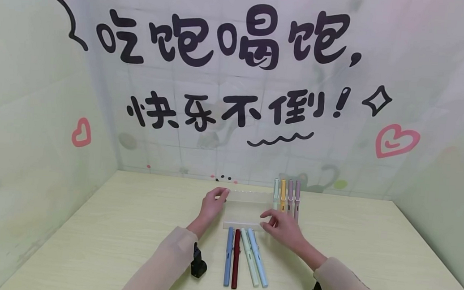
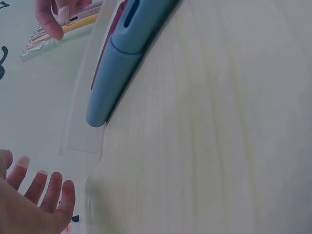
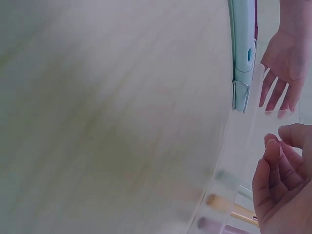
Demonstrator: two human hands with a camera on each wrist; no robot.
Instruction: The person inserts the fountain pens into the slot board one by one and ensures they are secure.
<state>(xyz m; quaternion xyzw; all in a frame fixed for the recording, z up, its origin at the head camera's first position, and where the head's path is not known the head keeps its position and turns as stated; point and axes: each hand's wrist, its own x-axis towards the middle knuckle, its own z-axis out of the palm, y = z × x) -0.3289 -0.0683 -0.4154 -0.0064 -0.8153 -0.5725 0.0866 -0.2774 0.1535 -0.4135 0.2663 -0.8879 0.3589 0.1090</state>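
A clear plastic pen tray (image 1: pixel 240 226) lies mid-table. My left hand (image 1: pixel 211 206) is beside its left end; in the left wrist view the fingers are spread and relaxed, holding nothing. My right hand (image 1: pixel 284 230) hovers over the tray's front, thumb and forefinger apart, the others loosely bent, with nothing between them. Behind it, a pale green pen (image 1: pixel 276 190), a yellow pen (image 1: pixel 283 191) and two purple pens (image 1: pixel 297 194) lie side by side at the tray's right, their lower ends partly hidden. Before the tray lie a blue pen (image 1: pixel 228 257), a dark red pen (image 1: pixel 236 260), a mint pen (image 1: pixel 250 258) and a light blue pen (image 1: pixel 258 259).
The pale wooden table (image 1: pixel 100 243) is enclosed by printed cloth walls (image 1: pixel 231 158) at the back and both sides. Black wrist camera mounts (image 1: pixel 198 263) hang beneath both sleeves.
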